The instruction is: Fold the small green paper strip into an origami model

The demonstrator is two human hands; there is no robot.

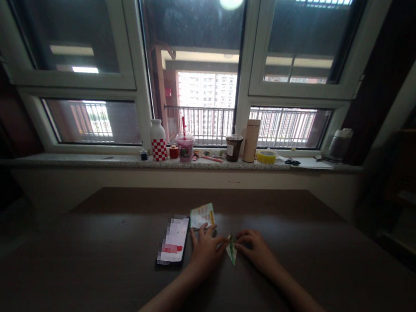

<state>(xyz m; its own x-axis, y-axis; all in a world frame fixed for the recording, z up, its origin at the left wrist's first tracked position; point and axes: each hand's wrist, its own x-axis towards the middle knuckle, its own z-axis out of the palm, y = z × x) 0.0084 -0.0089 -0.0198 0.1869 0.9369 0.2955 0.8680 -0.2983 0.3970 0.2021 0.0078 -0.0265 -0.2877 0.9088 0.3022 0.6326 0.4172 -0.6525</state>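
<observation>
A folded paper (232, 255) lies between the two thumbs. The left hand (205, 248) has fingers spread, thumb at the paper; the right hand (255, 247) bends its fingers at the opposite edge, any pinch indiscernible.

This looks like a room in someone's home or a small office, high in an apartment block; which of the two cannot be told. Pale-framed, many-paned windows (248, 45) look out on dark metal balcony railings (211, 126) and, beyond them, a pale high-rise building (208, 90) with rows of windows. The speckled stone sill (117, 162) carries everyday belongings: a white bottle-shaped vessel with red checks (158, 140), a clear plastic cup of pink drink (185, 149), a tall tan cylindrical flask (251, 141), a yellow tape roll (266, 156) and dark-handled scissors (292, 161). Below stands a broad, dark brown table (292, 210).
</observation>
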